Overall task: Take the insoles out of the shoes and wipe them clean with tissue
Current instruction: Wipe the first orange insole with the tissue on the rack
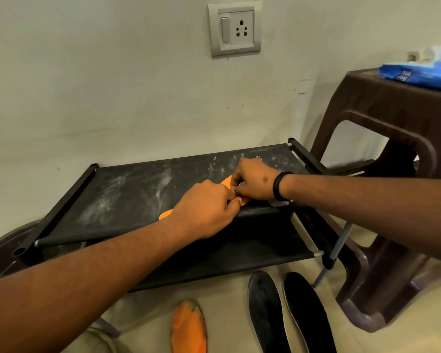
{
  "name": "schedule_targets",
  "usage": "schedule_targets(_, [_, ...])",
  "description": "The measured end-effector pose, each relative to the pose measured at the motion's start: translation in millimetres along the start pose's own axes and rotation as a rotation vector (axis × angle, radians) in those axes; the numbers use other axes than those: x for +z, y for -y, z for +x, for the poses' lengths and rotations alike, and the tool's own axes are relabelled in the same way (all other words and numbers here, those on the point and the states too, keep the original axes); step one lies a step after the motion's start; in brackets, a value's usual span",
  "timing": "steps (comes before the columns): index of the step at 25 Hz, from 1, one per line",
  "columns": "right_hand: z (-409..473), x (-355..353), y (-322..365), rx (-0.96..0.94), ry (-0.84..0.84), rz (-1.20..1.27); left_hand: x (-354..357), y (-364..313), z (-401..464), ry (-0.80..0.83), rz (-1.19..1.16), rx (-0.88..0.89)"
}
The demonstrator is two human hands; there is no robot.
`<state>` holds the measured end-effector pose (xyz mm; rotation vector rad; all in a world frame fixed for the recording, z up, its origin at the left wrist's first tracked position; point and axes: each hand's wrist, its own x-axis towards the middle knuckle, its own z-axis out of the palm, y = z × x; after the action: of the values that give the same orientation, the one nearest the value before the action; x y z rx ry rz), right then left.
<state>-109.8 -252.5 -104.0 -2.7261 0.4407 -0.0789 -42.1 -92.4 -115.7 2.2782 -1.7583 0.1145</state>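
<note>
An orange insole (166, 213) lies on the dusty black top shelf of a low rack (127, 189), mostly hidden under my hands. My left hand (204, 212) lies over its middle with curled fingers holding it down. My right hand (252, 182) is at its far end, fingers curled around what looks like a bit of white tissue (280, 203) showing under the wrist. On the floor in front lie a second orange insole (189, 327) and two black insoles (267, 312) (308, 314). No shoes are in view.
A brown plastic stool (392, 154) stands right of the rack with a blue tissue pack (423, 75) on top. A brown rounded object (5, 250) sits at the rack's left. A wall with a socket (234, 28) is behind.
</note>
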Motion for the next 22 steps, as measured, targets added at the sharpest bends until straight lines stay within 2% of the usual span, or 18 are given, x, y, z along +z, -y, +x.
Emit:
schedule_targets(3, [7, -10, -5, -0.013, 0.017, -0.091, 1, 0, 1, -0.052, 0.0, -0.003])
schedule_targets(6, [22, -4, -5, 0.07, -0.127, -0.291, 3, 2, 3, -0.063, 0.003, -0.02])
schedule_targets(7, [23, 0, 0, 0.055, -0.129, -0.287, 3, 2, 3, -0.062, 0.005, -0.024])
schedule_targets(11, [16, 0, 6, -0.039, 0.038, -0.073, 2, 3, 3, -0.049, -0.012, -0.023])
schedule_targets(16, [28, -4, -1, 0.108, -0.136, -0.289, 3, 2, 4, -0.049, -0.004, -0.025])
schedule_targets(20, [16, 5, 25, -0.024, 0.058, 0.009, 0, 2, 2, -0.045, -0.007, -0.013])
schedule_targets(22, [21, -4, 15, 0.023, 0.042, -0.057, 0, 2, 3, -0.041, -0.012, -0.013])
